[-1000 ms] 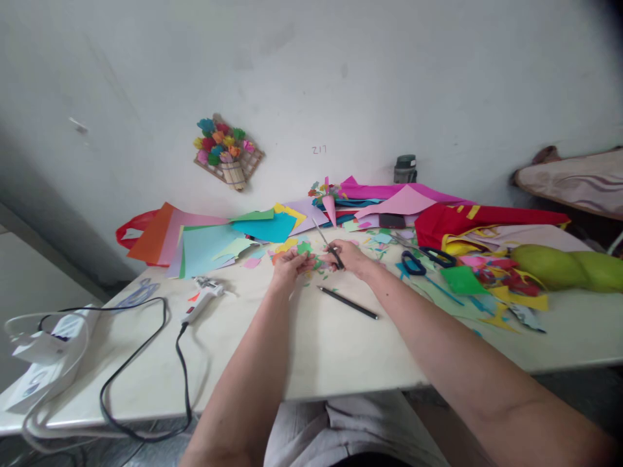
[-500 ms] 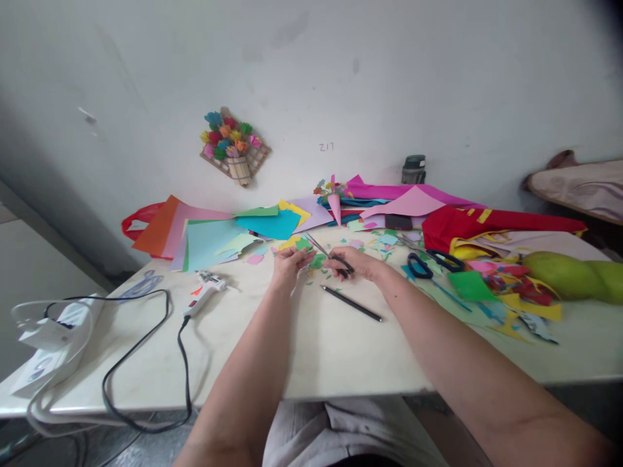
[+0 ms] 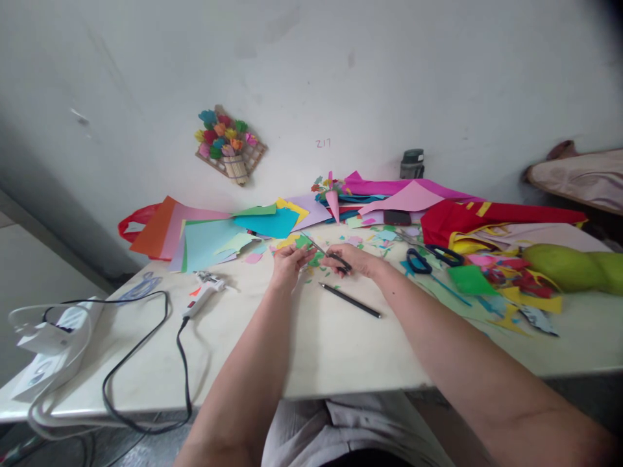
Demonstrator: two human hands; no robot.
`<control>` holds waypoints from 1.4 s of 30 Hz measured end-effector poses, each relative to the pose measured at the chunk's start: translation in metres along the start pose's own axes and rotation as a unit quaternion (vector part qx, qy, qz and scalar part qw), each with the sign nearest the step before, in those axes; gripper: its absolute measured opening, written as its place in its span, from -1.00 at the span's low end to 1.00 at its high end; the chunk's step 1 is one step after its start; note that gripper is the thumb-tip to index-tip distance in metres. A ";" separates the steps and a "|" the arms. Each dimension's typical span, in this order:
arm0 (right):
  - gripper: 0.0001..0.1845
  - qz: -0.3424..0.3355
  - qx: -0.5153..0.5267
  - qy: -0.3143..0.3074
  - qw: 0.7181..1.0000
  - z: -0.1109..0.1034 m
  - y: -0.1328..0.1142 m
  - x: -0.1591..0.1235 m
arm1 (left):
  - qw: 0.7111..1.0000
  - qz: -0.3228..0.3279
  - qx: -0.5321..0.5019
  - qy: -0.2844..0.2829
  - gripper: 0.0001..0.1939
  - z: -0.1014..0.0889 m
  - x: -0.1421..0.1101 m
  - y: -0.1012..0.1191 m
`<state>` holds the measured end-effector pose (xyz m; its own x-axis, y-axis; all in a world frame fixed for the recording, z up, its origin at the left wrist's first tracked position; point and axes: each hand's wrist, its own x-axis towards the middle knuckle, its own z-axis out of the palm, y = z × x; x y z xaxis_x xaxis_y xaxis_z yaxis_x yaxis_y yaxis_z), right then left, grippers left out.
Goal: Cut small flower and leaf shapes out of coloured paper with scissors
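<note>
My right hand is closed around the black handles of a pair of scissors, whose blades point away and to the left. Close to the blades, my left hand pinches a small piece of green paper; fingers hide part of it. Small green and coloured paper scraps lie on the table around both hands. A black pen rests just in front of my right hand.
On the left are a glue gun with its cord and a power strip. Coloured paper sheets lie along the wall. To the right are larger scissors, red cloth and a green bundle. A dark bottle stands behind.
The camera view has shifted slightly. Both hands keep nearly the same place, with the scissors still by the green paper.
</note>
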<state>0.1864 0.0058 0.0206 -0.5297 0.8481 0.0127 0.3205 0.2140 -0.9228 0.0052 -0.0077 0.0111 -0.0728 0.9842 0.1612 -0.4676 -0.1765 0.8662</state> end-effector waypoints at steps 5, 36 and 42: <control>-0.66 -0.007 0.019 -0.002 1.000 0.001 -0.001 0.000 | 1.000 -0.008 -0.015 -0.005 -0.55 0.001 0.000 -0.001; -0.70 -0.021 0.059 -0.021 0.998 0.000 0.004 0.002 | 1.000 -0.003 -0.005 -0.010 -0.65 -0.005 0.003 -0.005; -0.72 -0.027 0.048 -0.015 0.998 0.000 0.000 0.001 | 1.000 -0.005 0.006 -0.016 -0.64 -0.005 0.002 -0.003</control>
<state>0.1859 0.0064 0.0200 -0.5688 0.8207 0.0537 0.2147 0.2112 -0.9536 0.0023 -0.0055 0.0067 -0.0396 0.9851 0.1675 -0.4573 -0.1669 0.8735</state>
